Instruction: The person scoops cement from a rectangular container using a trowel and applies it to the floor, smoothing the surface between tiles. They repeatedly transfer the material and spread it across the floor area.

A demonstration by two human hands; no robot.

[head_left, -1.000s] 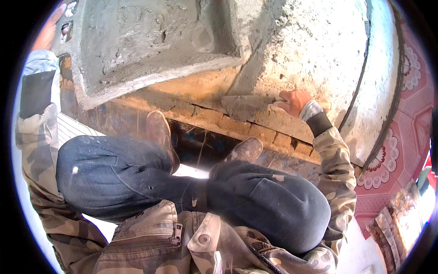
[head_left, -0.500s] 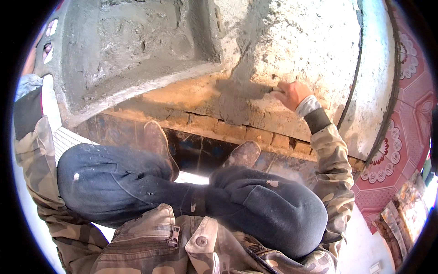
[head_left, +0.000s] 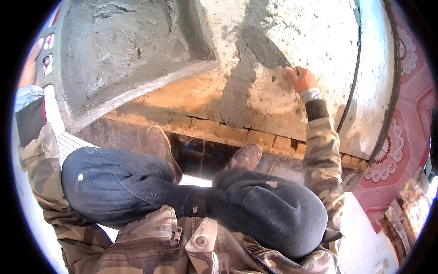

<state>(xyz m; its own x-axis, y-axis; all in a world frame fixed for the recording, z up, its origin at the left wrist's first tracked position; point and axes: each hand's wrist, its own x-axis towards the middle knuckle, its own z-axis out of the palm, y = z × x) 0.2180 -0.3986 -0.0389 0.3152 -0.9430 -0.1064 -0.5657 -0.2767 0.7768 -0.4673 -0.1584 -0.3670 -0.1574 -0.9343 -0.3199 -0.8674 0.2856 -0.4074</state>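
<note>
My left hand [head_left: 31, 66] is at the far left, wrapped round the slotted edge of a grey mortar tray [head_left: 80, 119]. Some of its fingers show through the slots. Wet grey mortar [head_left: 132, 50] coats the inside of the tray. My right hand [head_left: 301, 80] is closed on the handle end of a trowel [head_left: 269, 48], whose mortar-smeared blade points up and left. The blade lies over or against a rough whitish surface [head_left: 315, 41]. Below it, a band of wet mortar [head_left: 235, 98] runs down toward the row of bricks.
Bricks [head_left: 255, 137] edge the rough surface, with dark tiles [head_left: 200, 153] below. My shoes [head_left: 246, 156] are close to that edge. At the right are a pink patterned covering [head_left: 388, 155] and a torn, brownish object [head_left: 404, 219].
My right hand has moved slightly up and right. The trowel blade has swung from pointing left to pointing up and left. My left hand still grips the tray, which has shifted slightly in view.
</note>
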